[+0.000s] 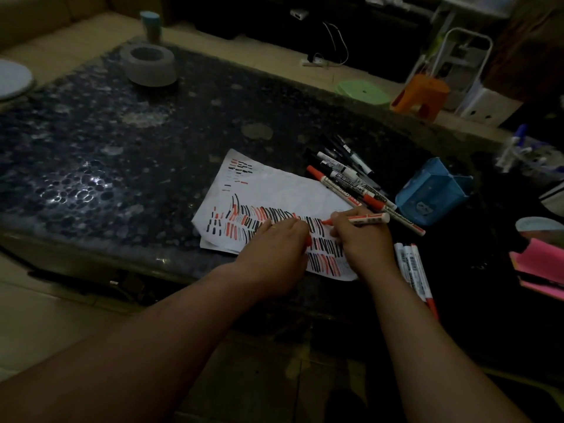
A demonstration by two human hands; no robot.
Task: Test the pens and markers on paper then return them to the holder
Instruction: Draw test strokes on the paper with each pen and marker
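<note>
The room is dark. My left hand (274, 248) hides most of a small red cap (309, 241); only its end peeks out. The blue holder (433, 193) lies tipped on the table (122, 148), beside a pile of markers (351, 178). My left fingers curl round the cap, resting on the paper (274, 190). My right hand (363, 242) pinches a red marker (366, 219), its tip on the paper.
</note>
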